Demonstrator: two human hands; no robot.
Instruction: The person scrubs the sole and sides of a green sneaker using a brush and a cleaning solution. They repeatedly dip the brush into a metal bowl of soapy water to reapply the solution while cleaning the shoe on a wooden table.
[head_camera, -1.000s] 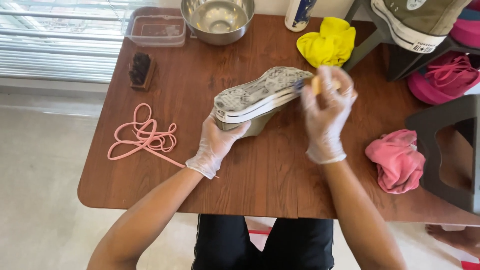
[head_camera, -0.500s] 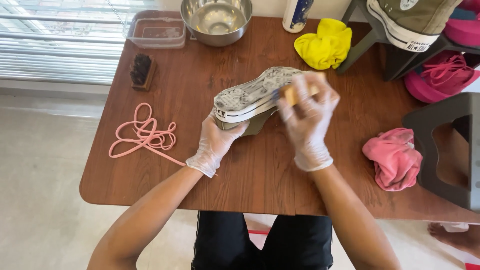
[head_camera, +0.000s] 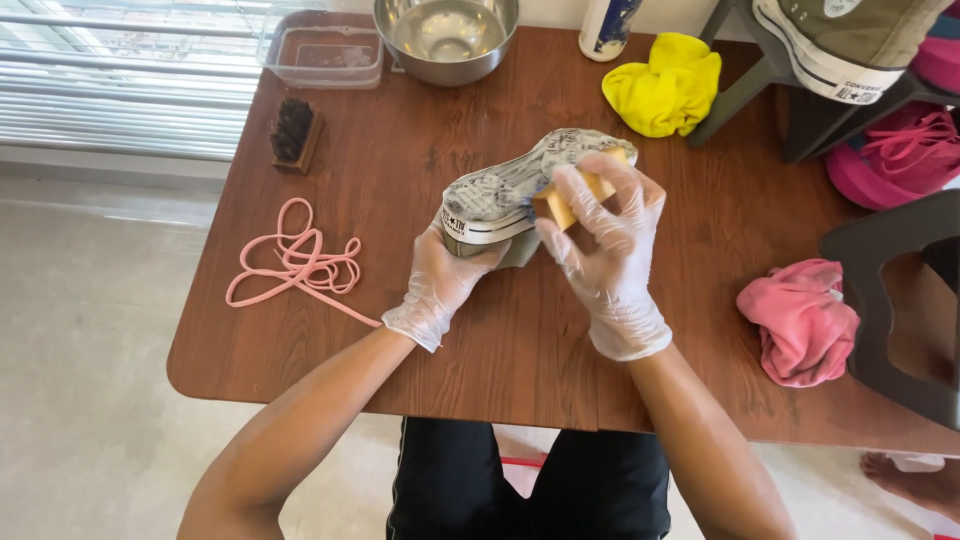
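Sneaker (head_camera: 500, 195) lies sole-up over the middle of the worktop (head_camera: 400, 330), left hand (head_camera: 445, 285) grasping its near end. Right hand (head_camera: 605, 235) clenches a yellow sponge (head_camera: 560, 205) against the sole. Pink laces (head_camera: 295, 262) lie left.

We see thin, glossy clear plastic gloves on our left hand (head_camera: 440, 285) and right hand (head_camera: 605, 245), a grimy rubber shoe sole (head_camera: 520, 180), a polished wood-grain table (head_camera: 400, 150), and a shiny metal bowl (head_camera: 446, 35).

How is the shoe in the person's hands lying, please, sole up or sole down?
Sole up: the shoe's patterned grey sole faces the camera, propped by the left hand while the right hand presses a block against it.
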